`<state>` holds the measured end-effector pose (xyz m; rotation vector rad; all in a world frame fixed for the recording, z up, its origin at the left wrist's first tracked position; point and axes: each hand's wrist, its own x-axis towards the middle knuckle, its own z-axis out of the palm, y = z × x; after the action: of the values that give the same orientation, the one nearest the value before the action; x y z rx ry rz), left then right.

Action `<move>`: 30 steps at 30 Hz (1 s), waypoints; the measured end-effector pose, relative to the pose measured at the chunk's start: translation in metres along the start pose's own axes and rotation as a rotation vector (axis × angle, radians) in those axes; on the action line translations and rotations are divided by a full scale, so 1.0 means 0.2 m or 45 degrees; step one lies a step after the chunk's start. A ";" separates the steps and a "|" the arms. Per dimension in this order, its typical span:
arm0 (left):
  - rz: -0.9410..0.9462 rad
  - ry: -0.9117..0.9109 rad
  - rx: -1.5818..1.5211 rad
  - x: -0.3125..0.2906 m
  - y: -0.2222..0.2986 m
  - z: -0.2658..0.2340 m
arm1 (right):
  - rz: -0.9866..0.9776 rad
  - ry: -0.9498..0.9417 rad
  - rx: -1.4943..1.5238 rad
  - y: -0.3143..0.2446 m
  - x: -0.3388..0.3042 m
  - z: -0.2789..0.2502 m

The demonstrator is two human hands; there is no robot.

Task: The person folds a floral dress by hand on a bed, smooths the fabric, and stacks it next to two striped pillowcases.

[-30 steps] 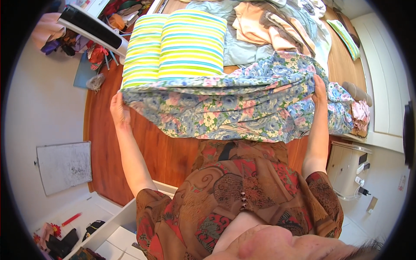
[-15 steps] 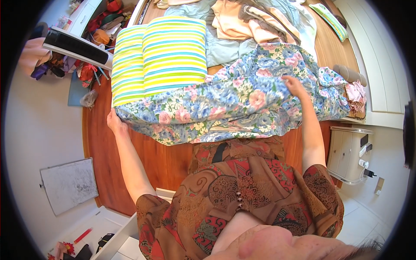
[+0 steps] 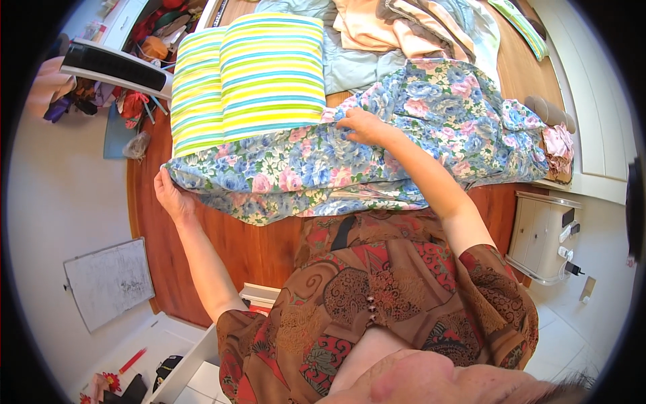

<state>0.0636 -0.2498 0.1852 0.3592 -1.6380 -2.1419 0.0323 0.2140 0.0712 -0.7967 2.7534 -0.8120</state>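
Observation:
A blue floral cloth (image 3: 289, 172) lies along the near edge of the bed, partly hanging over it and bunched toward the right. My left hand (image 3: 173, 195) is closed on its left corner. Over the cloth's middle is my right hand (image 3: 367, 128), fingers curled at the cloth near the right side of a striped cushion (image 3: 272, 74); what its fingertips hold is hard to make out. The cushion, striped yellow, green, blue and white, overlaps a second striped cushion (image 3: 196, 94) on its left. Both rest against the floral cloth's far edge.
Beyond lie a pale blue cloth (image 3: 363, 67) and a peach blanket (image 3: 420, 30). A grey roll (image 3: 548, 113) and folded pink cloth (image 3: 558, 145) sit at the bed's right end. A bedside cabinet (image 3: 546, 239) stands at right, and a whiteboard (image 3: 110, 284) leans at left.
My right hand has moved left across the floral cloth, from its right part to beside the striped cushion. My left hand stays at the corner. The whole bed has shifted slightly up in view.

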 end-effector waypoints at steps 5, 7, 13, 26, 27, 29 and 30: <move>-0.008 0.047 -0.010 0.00 0.00 -0.01 | -0.011 -0.214 -0.177 -0.01 0.05 0.07; 0.008 0.019 -0.032 0.01 -0.02 -0.01 | -0.032 -0.081 -0.131 0.07 0.03 0.09; -0.013 0.091 -0.057 0.02 -0.03 -0.01 | 0.097 -0.043 0.097 0.18 0.06 0.05; 0.067 0.081 0.062 0.01 0.03 -0.05 | 0.135 0.097 0.352 0.10 -0.05 -0.06; 0.073 0.090 0.060 0.01 0.03 -0.06 | 0.204 0.076 0.346 0.06 -0.08 -0.10; 0.092 0.083 0.071 0.02 0.03 -0.09 | 0.212 0.037 0.310 0.02 -0.16 -0.17; 0.093 0.087 0.071 0.02 0.03 -0.09 | 0.177 0.002 0.241 -0.05 -0.21 -0.24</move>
<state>0.0694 -0.2678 0.1861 0.3792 -1.6492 -2.0123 0.0573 0.2518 0.1175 -0.5622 2.6468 -1.0241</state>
